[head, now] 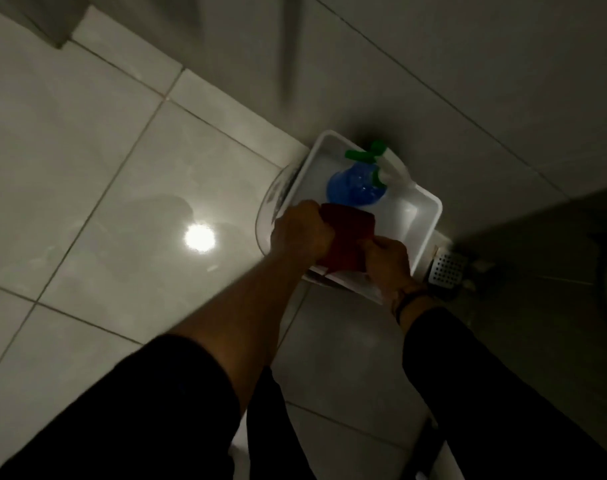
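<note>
Left hand [300, 232] grips the left edge of the dark red folded fabric cloth [348, 233], centre frame, above the white rectangular plastic tub [427, 235]; right hand [386, 256] pinches its lower right edge; cloth judged soft, light, limp; hold opposite edges to prevent sagging.

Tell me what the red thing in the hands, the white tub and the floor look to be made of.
Red cloth: seemingly soft fabric, matte; it bunches where the left hand and right hand grip it.
White tub: likely plastic, smooth, faint sheen, thin rim with rounded corners.
Floor: glazed tile, probably ceramic; glossy, with a bright reflection and grout lines.
</note>
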